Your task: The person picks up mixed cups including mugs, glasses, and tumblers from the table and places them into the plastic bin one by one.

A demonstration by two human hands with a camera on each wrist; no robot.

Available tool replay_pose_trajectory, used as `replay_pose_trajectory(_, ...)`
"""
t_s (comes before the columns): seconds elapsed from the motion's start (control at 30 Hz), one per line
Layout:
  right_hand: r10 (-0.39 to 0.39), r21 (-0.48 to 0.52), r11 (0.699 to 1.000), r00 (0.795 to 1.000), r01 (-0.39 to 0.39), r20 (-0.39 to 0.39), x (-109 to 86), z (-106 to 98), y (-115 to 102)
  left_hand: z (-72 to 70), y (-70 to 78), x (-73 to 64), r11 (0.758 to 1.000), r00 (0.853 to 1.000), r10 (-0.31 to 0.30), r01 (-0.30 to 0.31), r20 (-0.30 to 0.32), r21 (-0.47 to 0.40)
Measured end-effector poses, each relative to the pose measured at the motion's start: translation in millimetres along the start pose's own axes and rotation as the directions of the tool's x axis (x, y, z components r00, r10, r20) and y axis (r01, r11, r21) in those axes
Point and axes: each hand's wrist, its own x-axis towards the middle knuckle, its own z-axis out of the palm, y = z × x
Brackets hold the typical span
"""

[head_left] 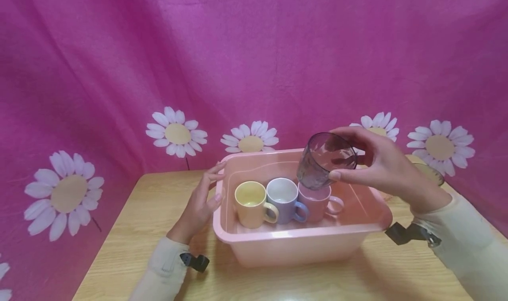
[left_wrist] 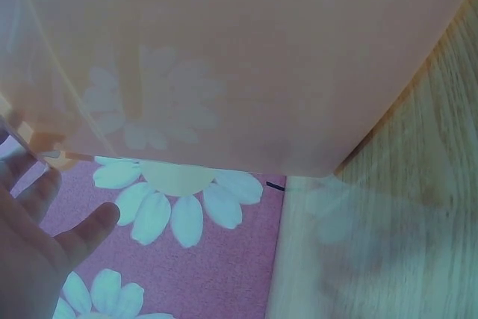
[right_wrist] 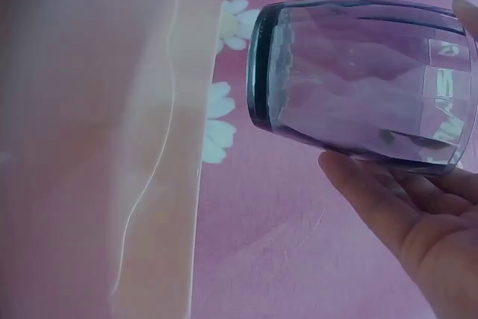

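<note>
- The right hand (head_left: pixel 377 169) pinches a transparent purple-grey tumbler (head_left: pixel 311 169) above the pink rectangular plastic tub (head_left: pixel 297 250), partly hiding a pink handled mug (head_left: pixel 314 209).
- The left hand (head_left: pixel 200 204), fingers loosely extended, touches the tub's rim; its wrist view crops it.

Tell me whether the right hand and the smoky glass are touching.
Touching. In the head view, the right hand grips the smoky glass near its rim, thumb on the near side, fingers on the far side.

Curtained tabletop nook: magenta flower-print cloth (head_left: pixel 254 63) around wood-grain table (head_left: pixel 143 215).
</note>
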Motion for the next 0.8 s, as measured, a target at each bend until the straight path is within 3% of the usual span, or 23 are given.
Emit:
replay_pose_trajectory(0.33, 0.041, -0.050, 0.998, 0.999, -0.039, 0.027, 7.3, -2.9, -9.0, 1.0, 1.4, -0.3, 1.000, 1.000, -0.009, 0.010, -0.007, 0.009)
replay_pose_trajectory(0.6, -0.003, -0.072, 0.997, 0.999, 0.007, 0.051, 21.4, -1.6, -7.6, 1.2, -1.5, -2.0, 1.000, 1.000, 0.002, -0.002, -0.003, 0.013)
replay_pose_trajectory(0.8, 0.009, -0.091, 0.996, 0.999, -0.005, 0.048, 34.0, -0.6, -5.7, 1.0, 1.5, 0.1, 1.000, 1.000, -0.011, 0.011, -0.008, 0.021)
